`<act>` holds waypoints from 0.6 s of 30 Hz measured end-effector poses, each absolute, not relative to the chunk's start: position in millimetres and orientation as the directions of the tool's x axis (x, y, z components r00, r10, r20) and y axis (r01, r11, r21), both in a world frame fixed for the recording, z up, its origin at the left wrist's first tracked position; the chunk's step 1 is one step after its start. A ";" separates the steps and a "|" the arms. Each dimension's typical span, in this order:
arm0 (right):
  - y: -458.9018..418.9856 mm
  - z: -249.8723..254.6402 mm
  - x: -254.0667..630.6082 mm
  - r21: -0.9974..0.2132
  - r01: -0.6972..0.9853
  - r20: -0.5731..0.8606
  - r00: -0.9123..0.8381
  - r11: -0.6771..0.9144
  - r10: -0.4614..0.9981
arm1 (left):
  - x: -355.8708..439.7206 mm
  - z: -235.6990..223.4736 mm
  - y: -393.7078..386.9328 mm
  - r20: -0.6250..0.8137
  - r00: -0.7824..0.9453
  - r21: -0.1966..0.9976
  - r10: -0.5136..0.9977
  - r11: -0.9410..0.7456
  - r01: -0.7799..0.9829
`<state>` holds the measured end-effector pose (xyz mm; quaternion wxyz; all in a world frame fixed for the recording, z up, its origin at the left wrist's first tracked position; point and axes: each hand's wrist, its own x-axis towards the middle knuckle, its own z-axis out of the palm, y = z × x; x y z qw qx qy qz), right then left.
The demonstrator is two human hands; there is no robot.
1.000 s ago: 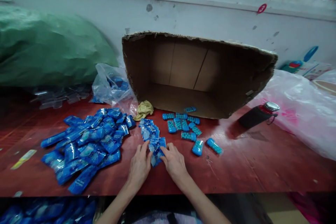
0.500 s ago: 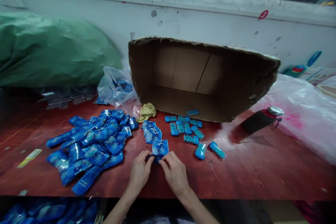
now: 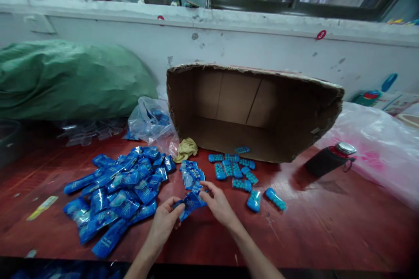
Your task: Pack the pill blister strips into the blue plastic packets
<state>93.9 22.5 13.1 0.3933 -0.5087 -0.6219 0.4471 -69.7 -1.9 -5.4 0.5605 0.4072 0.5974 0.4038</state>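
Note:
Between my hands, above the red table, a blue printed packet [image 3: 192, 204] is tilted. My left hand [image 3: 166, 219] pinches its left end between thumb and fingers. At the packet's upper right end, my right hand [image 3: 216, 202] has its thumb and fingers closed on the edge; the fingers partly cover it. Just beyond lies a short overlapping row of blue and white packets [image 3: 192, 174]. To the left is a heap of filled blue packets [image 3: 126, 189]. Several small blue packs with round teal pieces [image 3: 241, 184] lie right of the row.
An open cardboard box [image 3: 235, 137] lies on its side at the back. A black bottle [image 3: 322, 161] rests tilted at right, near pink-white plastic [image 3: 369, 139]. A yellowish cloth [image 3: 186, 149], clear bag [image 3: 149, 117] and big green sack [image 3: 75, 80] stand at back left.
The packet has turned from upright to slanting and come away from the row's near end. My right hand has moved up and right, my left slightly left. The view has tilted upward.

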 end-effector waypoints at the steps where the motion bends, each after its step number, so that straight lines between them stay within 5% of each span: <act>1: 22.1 16.1 93.5 -0.985 0.168 -0.007 -0.216 0.030 0.976 | -65.5 -4.9 0.1 -0.340 -0.008 0.940 0.941 0.340 0.036; 6: 22.0 14.0 97.3 -0.982 -0.128 -0.118 -0.162 -0.139 0.980 | -50.6 10.3 25.1 -0.126 0.091 0.960 0.988 0.098 0.263; 8: 22.2 9.0 101.9 -0.974 -0.164 -0.144 -0.093 -0.157 0.985 | -50.5 22.1 50.0 0.073 0.023 0.835 0.997 -0.074 0.545; 10: 21.5 5.1 106.8 -0.971 -0.176 -0.154 -0.073 -0.165 0.985 | -51.9 32.8 83.0 0.193 -0.055 0.595 0.980 -0.073 0.801; 18: 13.7 0.5 126.0 -0.991 -0.058 -0.128 0.098 -0.123 0.987 | -56.8 28.6 178.1 0.098 -0.090 0.496 0.991 0.030 0.868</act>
